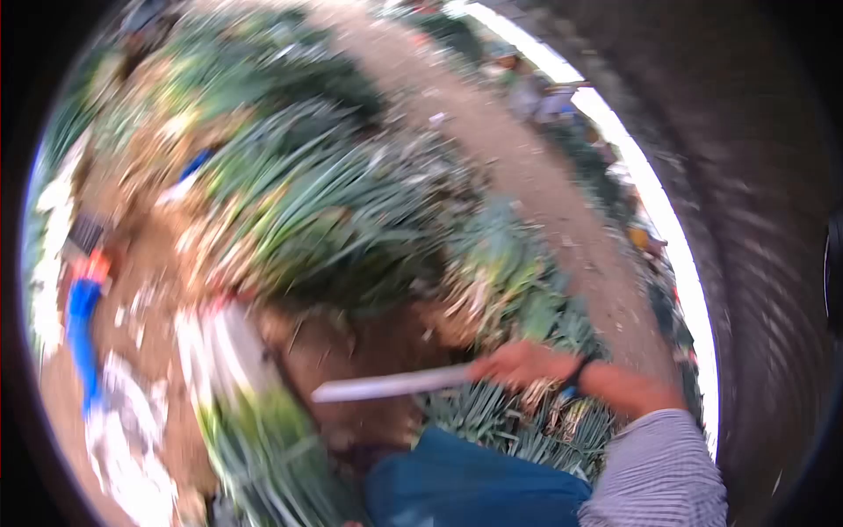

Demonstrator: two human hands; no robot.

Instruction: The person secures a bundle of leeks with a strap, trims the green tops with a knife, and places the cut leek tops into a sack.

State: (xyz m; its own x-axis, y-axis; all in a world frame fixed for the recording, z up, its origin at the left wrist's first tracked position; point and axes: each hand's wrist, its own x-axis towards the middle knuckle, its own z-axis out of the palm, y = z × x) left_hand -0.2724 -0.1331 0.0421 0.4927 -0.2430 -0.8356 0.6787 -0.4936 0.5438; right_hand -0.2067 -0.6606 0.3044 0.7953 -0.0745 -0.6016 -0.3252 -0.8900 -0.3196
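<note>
My right hand (pixel 518 364), with a dark band at the wrist, is closed around one end of a long white blade-like strip (pixel 391 385). Motion blur hides exactly what the strip is. It points left over bare soil, towards a bundle of leeks or large green onions (pixel 263 422). The bundle lies with its white stalks away from me and its green leaves towards me. Blue cloth (pixel 474 483) covers my lap. My left hand cannot be made out in the picture.
Heaps of green onions (pixel 307 202) lie ahead, with more plants (pixel 509 272) near my right arm. A bent blue item with an orange end (pixel 83 334) and white plastic (pixel 127 439) lie at left. A dirt path (pixel 527 167) runs along the right.
</note>
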